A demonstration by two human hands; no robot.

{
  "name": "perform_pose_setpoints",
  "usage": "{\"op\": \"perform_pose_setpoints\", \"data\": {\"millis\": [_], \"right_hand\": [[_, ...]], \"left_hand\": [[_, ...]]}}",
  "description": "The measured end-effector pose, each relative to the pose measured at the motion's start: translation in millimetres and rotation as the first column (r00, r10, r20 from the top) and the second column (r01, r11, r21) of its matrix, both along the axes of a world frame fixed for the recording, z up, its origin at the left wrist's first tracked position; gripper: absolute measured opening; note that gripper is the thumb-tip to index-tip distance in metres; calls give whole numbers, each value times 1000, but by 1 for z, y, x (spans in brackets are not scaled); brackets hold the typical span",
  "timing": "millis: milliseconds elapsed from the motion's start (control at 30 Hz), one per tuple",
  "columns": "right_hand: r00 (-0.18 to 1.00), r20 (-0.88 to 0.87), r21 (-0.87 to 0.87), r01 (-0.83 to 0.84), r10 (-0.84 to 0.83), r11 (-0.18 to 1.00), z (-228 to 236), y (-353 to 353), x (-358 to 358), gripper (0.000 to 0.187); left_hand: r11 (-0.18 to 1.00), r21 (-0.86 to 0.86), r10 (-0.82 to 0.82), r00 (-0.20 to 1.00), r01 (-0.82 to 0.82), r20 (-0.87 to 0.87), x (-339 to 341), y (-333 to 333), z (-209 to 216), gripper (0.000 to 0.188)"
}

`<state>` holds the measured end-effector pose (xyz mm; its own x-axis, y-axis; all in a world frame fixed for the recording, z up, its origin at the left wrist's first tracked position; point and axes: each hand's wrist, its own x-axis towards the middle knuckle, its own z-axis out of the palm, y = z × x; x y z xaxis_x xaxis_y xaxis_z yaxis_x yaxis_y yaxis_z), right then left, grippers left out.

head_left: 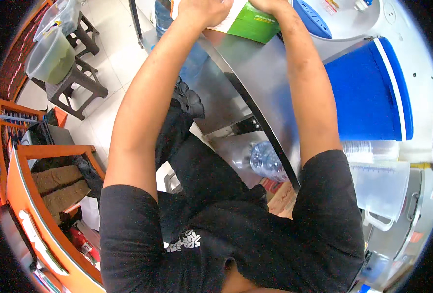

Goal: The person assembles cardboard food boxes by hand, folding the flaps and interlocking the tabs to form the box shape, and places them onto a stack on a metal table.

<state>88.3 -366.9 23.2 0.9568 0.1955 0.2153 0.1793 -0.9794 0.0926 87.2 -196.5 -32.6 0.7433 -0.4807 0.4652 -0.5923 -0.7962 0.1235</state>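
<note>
A green and white cardboard box [258,23] lies on the steel table [255,63] at the top edge of the view, partly cut off. My left hand [209,10] is on the box's white part, its fingers bent against it. At the green part, my right hand [272,5] grips the box's edge, with much of the hand beyond the frame. Both forearms reach forward over the table and my lap.
Right of my right arm stands a blue bin [367,93] with a white rim, near a clear measuring jug [382,190]. A blue slotted lid [313,18] leans by a white basin [353,27]. Water bottles [267,161] sit below the table. Left are stools [75,85] and an orange drawer [40,215].
</note>
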Motion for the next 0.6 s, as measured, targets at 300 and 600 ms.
{"op": "perform_pose_setpoints", "data": {"millis": [300,600], "right_hand": [[999,-42,158,17,-10,987,-8,6,19,51],[818,-541,246,-65,193,967,3,19,75,48]], "left_hand": [[487,-808,-69,937,331,343,-38,74,38,33],[484,-610,379,779,-627,-500,-274,391,-121,32]]}}
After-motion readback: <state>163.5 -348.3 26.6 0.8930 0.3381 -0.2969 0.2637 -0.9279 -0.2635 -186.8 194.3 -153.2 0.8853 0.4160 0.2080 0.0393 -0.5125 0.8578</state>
